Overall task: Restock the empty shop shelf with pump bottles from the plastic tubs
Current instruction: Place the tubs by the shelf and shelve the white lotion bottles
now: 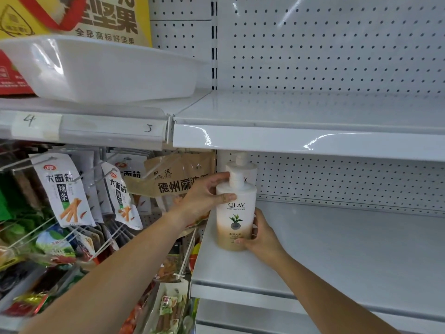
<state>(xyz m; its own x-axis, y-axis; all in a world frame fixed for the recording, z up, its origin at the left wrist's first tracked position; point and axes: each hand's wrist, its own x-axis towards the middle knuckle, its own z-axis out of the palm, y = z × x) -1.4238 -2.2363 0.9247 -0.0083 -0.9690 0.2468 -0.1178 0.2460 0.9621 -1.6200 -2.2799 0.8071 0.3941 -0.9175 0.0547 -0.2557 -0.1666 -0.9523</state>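
Left hand [204, 196] and right hand [262, 237] grip pump bottle [237, 213] at shelf's [337, 249] left edge.

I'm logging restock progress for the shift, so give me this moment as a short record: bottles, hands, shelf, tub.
front bottle: Olay pump bottle, upright at the left end of the lower shelf
second bottle: white, directly behind it, mostly hidden
left hand: grips the front bottle's shoulder
right hand: holds its base
stock on lower shelf: two bottles in view
tub: white, tilted on the shelf up left; inside not visible
beside: snack packets hanging on hooks at left
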